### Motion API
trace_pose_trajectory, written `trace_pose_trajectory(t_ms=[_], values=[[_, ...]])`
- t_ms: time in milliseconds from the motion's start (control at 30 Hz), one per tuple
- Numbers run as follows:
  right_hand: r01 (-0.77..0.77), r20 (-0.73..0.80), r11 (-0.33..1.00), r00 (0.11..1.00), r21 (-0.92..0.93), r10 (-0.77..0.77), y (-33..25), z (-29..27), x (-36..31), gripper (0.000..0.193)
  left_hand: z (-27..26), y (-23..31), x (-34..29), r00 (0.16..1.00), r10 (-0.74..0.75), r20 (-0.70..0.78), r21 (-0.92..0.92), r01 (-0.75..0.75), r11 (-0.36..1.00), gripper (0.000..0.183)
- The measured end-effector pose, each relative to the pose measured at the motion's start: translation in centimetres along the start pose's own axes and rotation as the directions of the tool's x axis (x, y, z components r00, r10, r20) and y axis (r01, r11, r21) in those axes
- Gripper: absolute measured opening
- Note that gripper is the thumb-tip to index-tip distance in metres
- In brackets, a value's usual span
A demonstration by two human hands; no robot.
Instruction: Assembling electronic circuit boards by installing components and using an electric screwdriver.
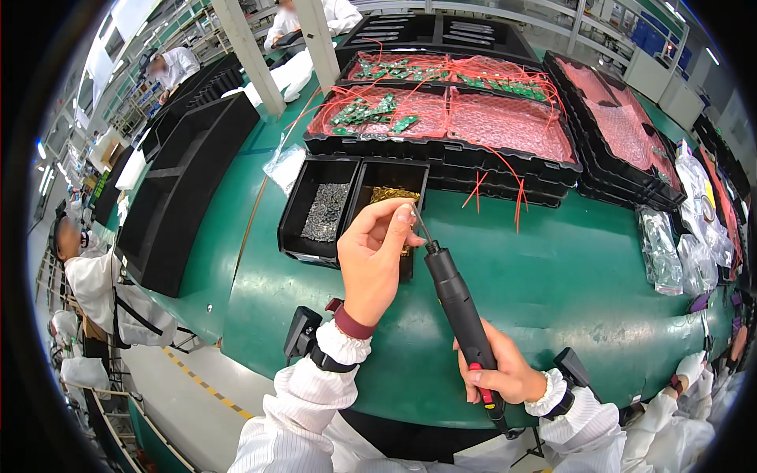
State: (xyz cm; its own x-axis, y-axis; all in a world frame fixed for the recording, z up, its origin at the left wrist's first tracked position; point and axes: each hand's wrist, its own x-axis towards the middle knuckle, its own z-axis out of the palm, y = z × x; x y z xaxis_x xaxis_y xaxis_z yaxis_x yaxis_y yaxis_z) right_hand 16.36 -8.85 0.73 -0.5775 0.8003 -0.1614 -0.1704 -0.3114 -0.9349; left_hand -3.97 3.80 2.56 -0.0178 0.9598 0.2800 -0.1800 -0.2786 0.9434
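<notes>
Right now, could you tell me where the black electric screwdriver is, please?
In the head view, the black electric screwdriver is right of centre in the right hand, its bit tip by the left hand fingertips at the black bin of brass parts.

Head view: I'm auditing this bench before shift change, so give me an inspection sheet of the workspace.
Surface: green table, curved by the lens.
Job's things: black electric screwdriver held upright; two small black bins, one of grey parts, one of brass-coloured parts.
Clutter: clear bags at the right edge.
Hands: right hand grips the screwdriver; left hand pinches at its bit tip.
Cables: thin red wires trailing from black trays of green boards.
Surroundings: other workers in white at neighbouring benches.
</notes>
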Motion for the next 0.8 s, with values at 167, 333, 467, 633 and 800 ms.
trace_pose_trajectory(t_ms=[167,333,467,633,800], values=[[-0.011,-0.005,1.0,1.0,-0.003,0.011,0.0,0.0,0.0,0.046,0.2,-0.1,-0.1,0.998,0.012,-0.067,-0.068,-0.017,0.998,0.019],[-0.013,-0.009,1.0,1.0,-0.011,0.013,0.1,0.0,0.1,0.045,-0.3,-0.9,0.2,0.98,0.156,-0.124,-0.057,-0.164,0.985,0.023],[-0.001,-0.009,1.0,1.0,-0.023,0.001,0.1,-0.1,0.0,0.044,-0.3,-0.6,0.1,0.982,0.145,-0.12,-0.046,-0.151,0.987,0.03],[0.01,0.004,1.0,1.0,-0.007,-0.01,0.1,-0.1,0.1,0.045,-0.5,-0.4,-0.2,0.99,0.138,-0.03,-0.018,-0.139,0.99,0.031],[0.008,-0.001,1.0,1.0,0.006,-0.008,0.2,-0.1,0.0,0.046,-0.7,-0.7,-0.2,0.983,0.176,0.045,0.015,-0.177,0.984,0.029]])
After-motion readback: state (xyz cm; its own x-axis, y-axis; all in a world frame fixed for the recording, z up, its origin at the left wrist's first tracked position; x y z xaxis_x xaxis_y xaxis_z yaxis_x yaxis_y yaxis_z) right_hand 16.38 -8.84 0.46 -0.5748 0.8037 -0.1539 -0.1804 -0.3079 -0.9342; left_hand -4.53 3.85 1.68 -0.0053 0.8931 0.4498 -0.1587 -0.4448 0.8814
